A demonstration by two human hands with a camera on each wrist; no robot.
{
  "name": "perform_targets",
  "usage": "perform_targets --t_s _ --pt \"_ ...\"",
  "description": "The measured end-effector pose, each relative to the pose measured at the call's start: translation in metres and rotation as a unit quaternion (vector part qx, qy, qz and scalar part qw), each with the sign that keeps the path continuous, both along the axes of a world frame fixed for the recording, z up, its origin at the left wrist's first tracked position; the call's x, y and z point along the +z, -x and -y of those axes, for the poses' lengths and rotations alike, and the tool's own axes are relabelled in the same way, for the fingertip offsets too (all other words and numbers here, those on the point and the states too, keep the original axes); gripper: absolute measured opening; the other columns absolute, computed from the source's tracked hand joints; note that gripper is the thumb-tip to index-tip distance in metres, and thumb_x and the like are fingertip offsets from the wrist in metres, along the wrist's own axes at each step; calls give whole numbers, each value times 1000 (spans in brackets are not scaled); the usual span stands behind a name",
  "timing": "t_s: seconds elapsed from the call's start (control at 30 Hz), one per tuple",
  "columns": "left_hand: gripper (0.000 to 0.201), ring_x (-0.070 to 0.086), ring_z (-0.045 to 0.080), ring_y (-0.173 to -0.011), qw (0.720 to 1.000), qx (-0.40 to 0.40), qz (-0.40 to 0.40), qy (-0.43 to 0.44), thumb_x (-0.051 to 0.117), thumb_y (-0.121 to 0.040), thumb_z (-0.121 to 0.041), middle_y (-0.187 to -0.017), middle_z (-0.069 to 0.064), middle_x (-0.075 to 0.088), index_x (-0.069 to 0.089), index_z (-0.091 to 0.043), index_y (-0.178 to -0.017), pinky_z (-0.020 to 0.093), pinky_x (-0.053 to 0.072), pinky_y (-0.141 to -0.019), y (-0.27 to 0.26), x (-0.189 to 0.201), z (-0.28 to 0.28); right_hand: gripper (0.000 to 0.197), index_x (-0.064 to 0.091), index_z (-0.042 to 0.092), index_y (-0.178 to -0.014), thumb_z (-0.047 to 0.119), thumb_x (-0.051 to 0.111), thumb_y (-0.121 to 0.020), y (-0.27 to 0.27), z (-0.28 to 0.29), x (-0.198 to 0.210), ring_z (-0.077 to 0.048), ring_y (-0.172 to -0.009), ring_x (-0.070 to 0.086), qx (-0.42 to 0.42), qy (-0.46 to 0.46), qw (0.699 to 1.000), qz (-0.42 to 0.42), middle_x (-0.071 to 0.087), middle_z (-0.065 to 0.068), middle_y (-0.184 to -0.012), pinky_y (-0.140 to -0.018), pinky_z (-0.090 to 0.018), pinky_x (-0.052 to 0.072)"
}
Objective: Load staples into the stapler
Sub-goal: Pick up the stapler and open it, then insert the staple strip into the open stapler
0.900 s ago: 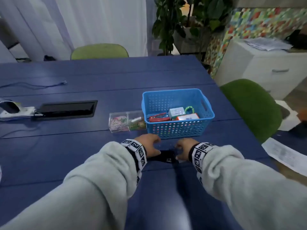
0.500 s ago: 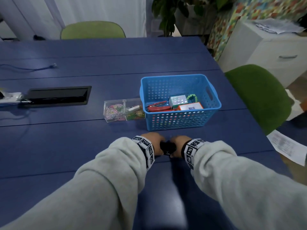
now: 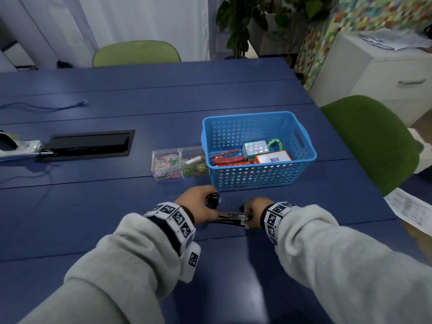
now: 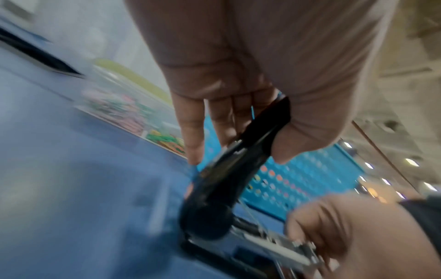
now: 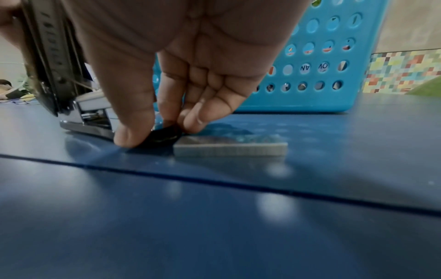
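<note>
A black stapler lies on the blue table in front of me, swung open. My left hand grips its black top cover between thumb and fingers and holds it tilted up. The metal staple channel is exposed. My right hand pinches the black front end of the base against the table. A grey strip of staples lies flat on the table just right of those fingers. The head view does not show the strip.
A blue perforated basket with a red stapler and small boxes stands just behind the hands. Left of it sits a clear box of coloured paper clips. A black cable hatch lies farther left, and a green chair stands to the right.
Both hands held the shut stapler close together before. Now my left hand has lifted the top cover up and back, and the metal channel shows between the hands.
</note>
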State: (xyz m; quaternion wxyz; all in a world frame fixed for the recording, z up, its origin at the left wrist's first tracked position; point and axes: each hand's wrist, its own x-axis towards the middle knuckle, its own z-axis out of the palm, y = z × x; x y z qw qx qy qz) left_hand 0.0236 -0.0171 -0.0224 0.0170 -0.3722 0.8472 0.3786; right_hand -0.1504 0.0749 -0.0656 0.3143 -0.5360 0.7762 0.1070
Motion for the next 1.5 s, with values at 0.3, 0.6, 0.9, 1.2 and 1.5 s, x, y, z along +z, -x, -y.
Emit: perform_targets --t_s 0.3,0.6,0.9,1.2,1.5 --pt "33 60 3 -65 993 108 -11 -44 79 -68 -8 -71 -11 63 62 -36 -69 18 46 -72 -62 -14 29 34 68 13 -107 29 71 -77 -2 3 1 -26 -105 63 25 -12 1000 -12 68 -8 -115 -89 -31 51" --pt "32 59 19 -107 985 44 165 13 73 -77 -23 -115 1 62 68 -22 -109 25 44 -93 -65 -31 36 34 66 13 -106 29 71 -77 -5 7 3 -26 -106 62 31 -29 999 -28 67 -7 -115 -89 -32 51" --pt "62 45 24 -126 975 -85 187 83 70 -76 -39 -131 0 50 44 -38 -132 42 40 -106 -27 -32 13 33 65 12 -106 29 71 -78 -7 6 1 -21 -88 57 23 -30 999 -24 67 -9 -115 -85 -30 51" --pt "40 47 25 -125 974 -117 171 95 58 -87 -25 -131 0 54 53 -39 -125 44 41 -105 -3 -38 0 54 55 16 -119 32 75 -72 19 -20 10 -28 -122 50 -30 66 997 8 48 -10 -132 -99 -30 44" --pt "38 46 24 -125 973 -110 175 103 57 -88 -26 -132 -2 53 54 -42 -122 44 41 -103 -2 -38 -4 52 53 20 -127 29 69 -78 39 -44 12 -26 -123 48 23 20 999 -27 48 -5 -132 -103 -34 44"
